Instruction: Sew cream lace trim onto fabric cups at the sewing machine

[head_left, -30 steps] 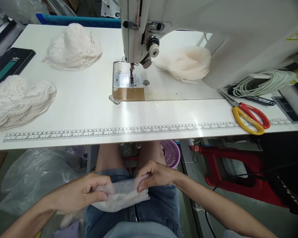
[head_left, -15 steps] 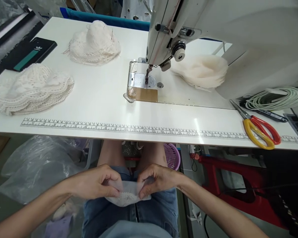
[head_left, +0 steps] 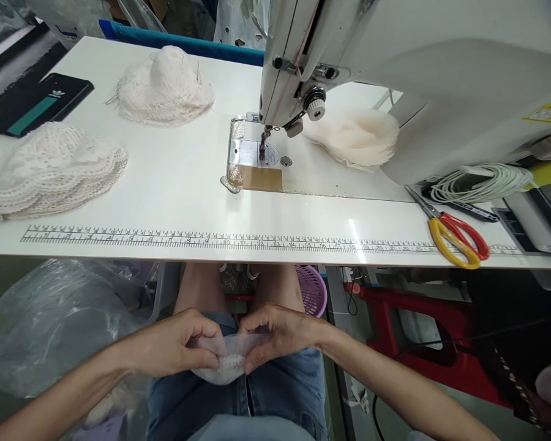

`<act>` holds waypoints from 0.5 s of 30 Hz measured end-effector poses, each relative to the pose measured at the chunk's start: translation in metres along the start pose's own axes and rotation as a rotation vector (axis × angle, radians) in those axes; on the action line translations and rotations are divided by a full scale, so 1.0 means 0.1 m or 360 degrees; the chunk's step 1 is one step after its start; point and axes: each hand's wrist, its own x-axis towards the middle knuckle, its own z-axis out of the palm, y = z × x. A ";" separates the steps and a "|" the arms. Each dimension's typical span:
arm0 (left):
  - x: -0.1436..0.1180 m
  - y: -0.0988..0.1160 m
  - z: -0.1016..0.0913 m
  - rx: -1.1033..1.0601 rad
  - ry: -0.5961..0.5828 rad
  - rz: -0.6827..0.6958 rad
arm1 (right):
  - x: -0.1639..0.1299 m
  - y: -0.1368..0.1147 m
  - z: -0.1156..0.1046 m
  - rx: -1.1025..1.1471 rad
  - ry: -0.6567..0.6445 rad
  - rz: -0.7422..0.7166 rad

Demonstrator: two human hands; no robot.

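Observation:
Over my lap, below the table edge, my left hand (head_left: 174, 348) and my right hand (head_left: 275, 334) both pinch a small white fabric piece (head_left: 223, 366) with a lace-textured patch. The fingertips of the two hands nearly meet over it. The piece rests against my denim shorts (head_left: 266, 392). Up on the white table (head_left: 165, 190) stands a sewing machine (head_left: 349, 55), its needle and presser foot (head_left: 262, 147) over the metal plate, well away from both hands.
Two heaps of white lace pieces (head_left: 50, 168) (head_left: 165, 86) lie at the table's left, a stack of cream cups (head_left: 356, 138) behind the needle. Red-and-yellow scissors (head_left: 454, 236) and coiled cord (head_left: 482, 180) sit right. A phone (head_left: 37, 104) lies far left. Plastic bag (head_left: 59, 318) and purple basket (head_left: 312, 291) below.
My hands have drawn closer together and folded the fabric piece into a smaller bundle. The view has shifted slightly; nothing on the table has moved.

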 end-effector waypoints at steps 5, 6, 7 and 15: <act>0.01 -0.01 0.00 -0.0021 0.0019 -0.0027 | 0.03 0.00 -0.02 -0.0120 -0.0026 -0.0089; 0.01 -0.02 0.00 -0.0057 0.0019 -0.0021 | 0.03 -0.01 -0.03 -0.0128 -0.0025 -0.0077; 0.02 -0.03 0.01 -0.0100 0.0016 -0.0018 | 0.03 -0.01 -0.02 -0.0133 -0.0020 -0.0067; 0.04 -0.12 0.04 -0.0317 0.0095 0.0029 | 0.02 -0.06 0.00 -0.0155 0.0095 -0.0047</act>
